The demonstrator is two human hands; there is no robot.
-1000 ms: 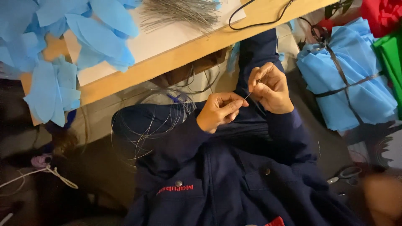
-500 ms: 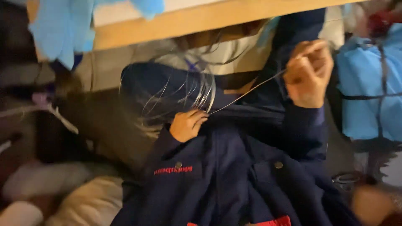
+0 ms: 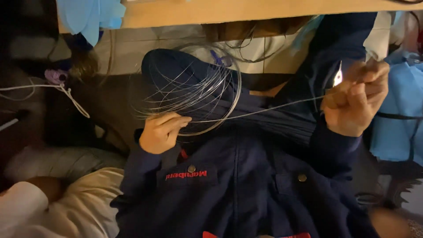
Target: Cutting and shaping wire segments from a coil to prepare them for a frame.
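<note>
Dim workshop floor under a pale wooden tabletop (image 3: 246, 11), whose front edge runs along the top of the view; seated person in a dark navy work jacket (image 3: 246, 185), seen from above.

Item 1: loose coil of thin grey wire (image 3: 198, 90), many loops, resting over the lap just below the table's front edge, loops splayed left.
Item 2: left hand (image 3: 162, 131), fingers curled narrow, pressing on the lower rim of the coil.
Item 3: right hand (image 3: 354, 103), closed in a pinch on a single wire strand (image 3: 264, 111); strand runs taut and near level from the coil across the jacket to this hand.
Item 4: blue non-woven fabric pieces (image 3: 90, 17) hanging off the table's left corner; blue fabric bundle (image 3: 401, 119) strapped in dark cord, right edge of view.
Item 5: white cord (image 3: 66, 94) on the floor, left; pale cloth (image 3: 57, 207), bottom left corner.

Step in hand, judged: drawing one strand out of the coil. Next move likely calls for the left hand to pin the remaining loops while the right pulls the strand clear without snagging.

Change from half a second ago: right hand is lower and farther right, strand flatter and longer; left hand has risen onto the coil; camera has dipped, less tabletop showing.
</note>
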